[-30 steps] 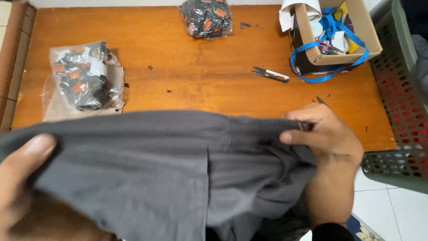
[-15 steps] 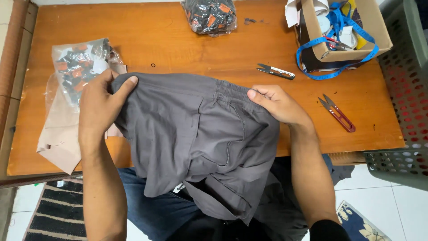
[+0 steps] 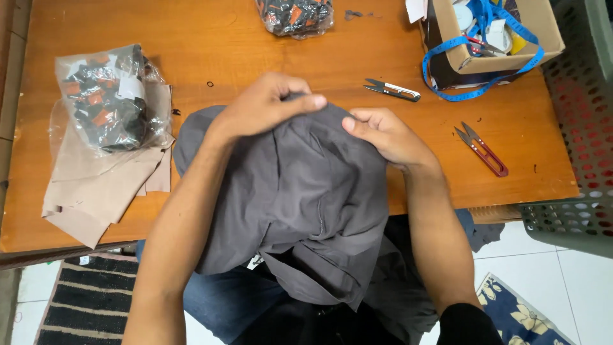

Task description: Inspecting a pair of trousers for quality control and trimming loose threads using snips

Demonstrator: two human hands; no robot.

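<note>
A dark grey garment (image 3: 300,191) lies bunched on the near edge of the wooden table (image 3: 211,57) and hangs down over my lap. My left hand (image 3: 268,105) grips its top edge, with the fingers pinching a fold of cloth. Just to the right, my right hand (image 3: 386,137) presses and holds the same edge, thumb toward the left hand. The two hands are close together, almost touching.
A clear bag of black and orange pieces (image 3: 105,99) rests on beige fabric pieces (image 3: 96,185) at the left. Another such bag (image 3: 294,16) lies at the back. Silver snips (image 3: 393,91), red snips (image 3: 482,150), a cardboard box (image 3: 491,45) with blue tape and a grey perforated basket (image 3: 575,128) stand right.
The garment went from spread wide near the camera to gathered on the table. Both hands have moved inward and now meet at its top edge.
</note>
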